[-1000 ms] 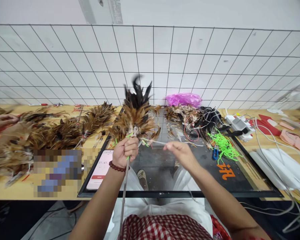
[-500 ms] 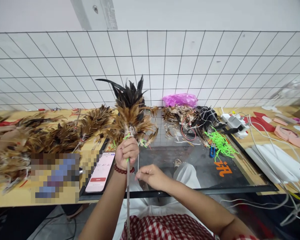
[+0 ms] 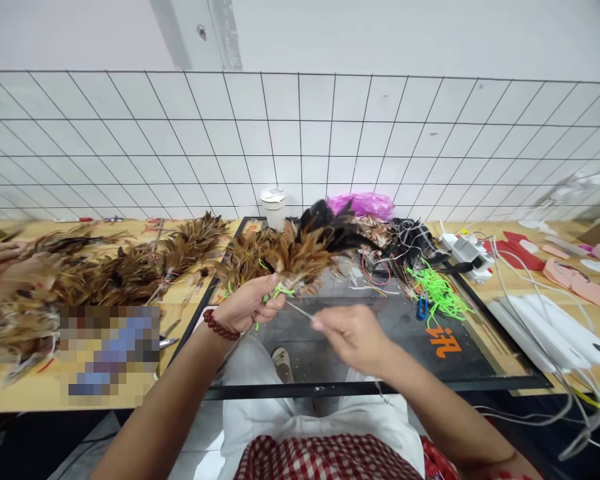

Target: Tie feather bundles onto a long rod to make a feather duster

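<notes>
A bundle of brown and black feathers point(image 3: 305, 257), like the head of a feather duster, leans to the right over the dark glass panel. My left hand point(image 3: 253, 303), with a beaded bracelet at its wrist, is closed round the base of the bundle, where bright green ties point(image 3: 283, 291) show. My right hand point(image 3: 355, 337) pinches a thin whitish cord point(image 3: 300, 309), pulled straight between the two hands. The bundle's stick is mostly hidden by my left hand and forearm. More brown feathers point(image 3: 245, 253) lie just behind my left hand.
Feather bundles point(image 3: 110, 277) cover the left of the table, near another person's hand point(image 3: 3, 257). A white lidded cup point(image 3: 273, 208) stands behind. Green strings point(image 3: 440, 290), blue snips point(image 3: 423, 308) and a pink plastic bag point(image 3: 363, 204) lie right of centre; white devices point(image 3: 555, 327) and cables are farther right.
The feather bundle has tipped from upright to the right, uncovering the white cup. My right hand has moved up and right, drawing the cord out sideways. My left forearm now covers most of the phone.
</notes>
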Action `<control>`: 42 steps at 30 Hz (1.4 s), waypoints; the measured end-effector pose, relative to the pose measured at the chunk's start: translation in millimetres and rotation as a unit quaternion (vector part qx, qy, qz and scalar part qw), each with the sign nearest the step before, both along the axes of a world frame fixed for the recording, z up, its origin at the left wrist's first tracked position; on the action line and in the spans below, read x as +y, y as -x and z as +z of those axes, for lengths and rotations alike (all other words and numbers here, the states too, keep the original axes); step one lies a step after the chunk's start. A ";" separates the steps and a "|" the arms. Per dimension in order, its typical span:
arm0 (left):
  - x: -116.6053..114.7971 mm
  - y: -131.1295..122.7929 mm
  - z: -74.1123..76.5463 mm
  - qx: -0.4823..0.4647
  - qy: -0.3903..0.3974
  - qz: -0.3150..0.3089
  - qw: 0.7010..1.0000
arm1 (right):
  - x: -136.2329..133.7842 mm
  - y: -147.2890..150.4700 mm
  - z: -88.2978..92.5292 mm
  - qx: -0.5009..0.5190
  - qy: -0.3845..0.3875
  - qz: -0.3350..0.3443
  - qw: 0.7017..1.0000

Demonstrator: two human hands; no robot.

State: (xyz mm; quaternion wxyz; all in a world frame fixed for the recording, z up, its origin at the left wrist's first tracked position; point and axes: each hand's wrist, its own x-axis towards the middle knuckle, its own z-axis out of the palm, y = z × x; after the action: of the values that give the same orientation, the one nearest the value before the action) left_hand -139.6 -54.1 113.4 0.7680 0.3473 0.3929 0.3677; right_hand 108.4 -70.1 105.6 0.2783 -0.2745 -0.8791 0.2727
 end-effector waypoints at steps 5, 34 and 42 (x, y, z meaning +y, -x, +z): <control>-6.5 -7.5 -10.3 0.052 0.003 -0.014 0.999 | 26.9 -23.2 15.4 -0.015 -0.039 -0.093 0.995; -50.0 -61.2 -24.4 0.632 -0.456 -0.123 0.615 | 106.8 57.4 -21.6 -0.021 0.218 0.196 0.956; -51.2 -56.5 -29.3 0.541 -0.530 -0.111 0.643 | 105.9 61.0 -27.5 0.042 0.308 0.238 0.920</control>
State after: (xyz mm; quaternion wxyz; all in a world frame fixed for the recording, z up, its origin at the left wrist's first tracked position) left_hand -83.2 -105.3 84.1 0.1384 0.8732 0.4349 0.1712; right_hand 47.4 35.8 78.0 0.1438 -0.1171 -0.7787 0.5993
